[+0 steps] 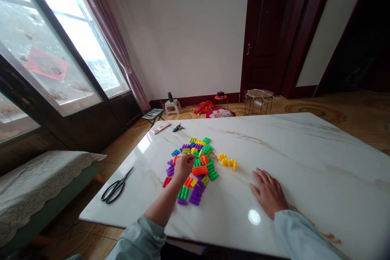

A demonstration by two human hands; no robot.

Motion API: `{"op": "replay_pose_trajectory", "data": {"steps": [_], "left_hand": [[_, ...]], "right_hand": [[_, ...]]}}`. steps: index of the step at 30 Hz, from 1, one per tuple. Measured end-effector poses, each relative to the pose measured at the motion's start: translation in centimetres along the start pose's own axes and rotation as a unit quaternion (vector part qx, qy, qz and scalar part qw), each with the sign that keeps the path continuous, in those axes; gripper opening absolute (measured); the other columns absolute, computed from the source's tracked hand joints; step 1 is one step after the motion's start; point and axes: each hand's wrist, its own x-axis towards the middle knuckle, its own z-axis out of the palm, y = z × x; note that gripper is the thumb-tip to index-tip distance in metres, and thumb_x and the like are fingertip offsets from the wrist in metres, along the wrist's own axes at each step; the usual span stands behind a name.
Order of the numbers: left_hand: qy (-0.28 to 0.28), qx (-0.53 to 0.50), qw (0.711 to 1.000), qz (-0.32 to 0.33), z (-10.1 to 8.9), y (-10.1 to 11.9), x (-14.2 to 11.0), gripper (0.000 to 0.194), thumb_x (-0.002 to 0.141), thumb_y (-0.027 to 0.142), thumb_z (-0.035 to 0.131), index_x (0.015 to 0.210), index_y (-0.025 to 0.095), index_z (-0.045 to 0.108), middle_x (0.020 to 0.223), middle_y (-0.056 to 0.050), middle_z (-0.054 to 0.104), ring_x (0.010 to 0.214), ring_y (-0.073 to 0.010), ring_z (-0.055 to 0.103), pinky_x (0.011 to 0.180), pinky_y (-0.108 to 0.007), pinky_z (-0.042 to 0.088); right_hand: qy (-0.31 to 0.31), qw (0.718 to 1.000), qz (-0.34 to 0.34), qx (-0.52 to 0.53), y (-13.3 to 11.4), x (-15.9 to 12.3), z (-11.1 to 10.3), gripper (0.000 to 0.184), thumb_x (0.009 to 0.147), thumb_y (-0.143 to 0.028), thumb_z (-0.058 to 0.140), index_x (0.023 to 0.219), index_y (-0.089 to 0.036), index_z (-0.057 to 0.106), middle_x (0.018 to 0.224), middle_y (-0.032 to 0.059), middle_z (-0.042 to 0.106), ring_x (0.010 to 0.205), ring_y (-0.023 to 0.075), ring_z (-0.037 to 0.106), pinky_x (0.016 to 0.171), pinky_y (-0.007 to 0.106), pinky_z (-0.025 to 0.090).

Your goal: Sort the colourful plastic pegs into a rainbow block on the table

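Note:
My left hand [184,166] is over a spread of colourful plastic toy blocks, its fingers drawn together in a pinch. Whatever is between the fingertips, if anything, is too small to make out. Around it lie orange blocks [200,170], purple blocks [197,193] and green blocks [183,192]. Flat on the white marbled table [304,162] rests my right hand [269,191], fingers spread and holding nothing. Between that hand and the pile sits a separate small group of yellow blocks [228,162].
Black-handled scissors [117,187] lie near the table's left edge. Toward the far left corner are a phone [161,127] and a small dark object [178,127]. Beyond the table stand a white stool [172,107] and a round metal-legged stool [258,96].

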Motion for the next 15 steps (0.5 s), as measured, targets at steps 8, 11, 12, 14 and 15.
{"op": "replay_pose_trajectory", "data": {"steps": [8, 11, 12, 14, 15], "left_hand": [[-0.046, 0.061, 0.997, -0.012, -1.3, -4.7, -1.3, 0.030, 0.079, 0.007, 0.053, 0.090, 0.025, 0.074, 0.095, 0.000, 0.074, 0.086, -0.0160, 0.066, 0.081, -0.025, 0.048], [-0.070, 0.074, 0.995, 0.004, -0.8, -5.0, -1.5, 0.033, 0.081, 0.007, 0.052, 0.097, 0.025, 0.073, 0.103, -0.002, 0.073, 0.097, -0.0180, 0.065, 0.088, -0.027, 0.047], [-0.074, 0.078, 0.994, 0.008, -0.7, -5.1, -1.6, 0.034, 0.081, 0.007, 0.052, 0.100, 0.025, 0.073, 0.106, -0.003, 0.072, 0.101, -0.0191, 0.064, 0.090, -0.028, 0.046], [-0.081, 0.083, 0.993, 0.017, -0.5, -5.1, -1.8, 0.036, 0.080, 0.007, 0.053, 0.106, 0.025, 0.071, 0.111, -0.004, 0.070, 0.106, -0.0207, 0.062, 0.094, -0.030, 0.045], [-0.086, 0.083, 0.993, 0.023, -0.5, -5.0, -1.9, 0.037, 0.080, 0.008, 0.053, 0.108, 0.025, 0.070, 0.113, -0.003, 0.069, 0.107, -0.0209, 0.061, 0.095, -0.031, 0.044]], "right_hand": [[0.012, 1.000, -0.007, -0.006, 0.4, 0.0, 0.6, 0.044, 0.090, -0.037, 0.040, 0.126, -0.017, 0.054, 0.138, 0.0096, 0.048, 0.127, 0.0266, 0.039, 0.102, 0.044, 0.033], [0.010, 1.000, -0.010, -0.006, 0.5, 0.0, 0.5, 0.044, 0.090, -0.037, 0.039, 0.126, -0.017, 0.054, 0.137, 0.0097, 0.048, 0.127, 0.0263, 0.039, 0.102, 0.044, 0.033], [0.009, 1.000, -0.012, -0.005, 0.5, 0.0, 0.4, 0.044, 0.090, -0.037, 0.039, 0.126, -0.016, 0.054, 0.137, 0.0098, 0.049, 0.127, 0.0262, 0.039, 0.102, 0.044, 0.034], [0.007, 1.000, -0.013, -0.003, 0.5, 0.1, 0.4, 0.044, 0.090, -0.038, 0.039, 0.126, -0.017, 0.054, 0.137, 0.0101, 0.049, 0.126, 0.0262, 0.039, 0.101, 0.044, 0.034], [0.006, 1.000, -0.013, -0.001, 0.6, 0.1, 0.4, 0.044, 0.090, -0.038, 0.039, 0.126, -0.017, 0.054, 0.137, 0.0102, 0.049, 0.126, 0.0263, 0.040, 0.101, 0.044, 0.034]]}}
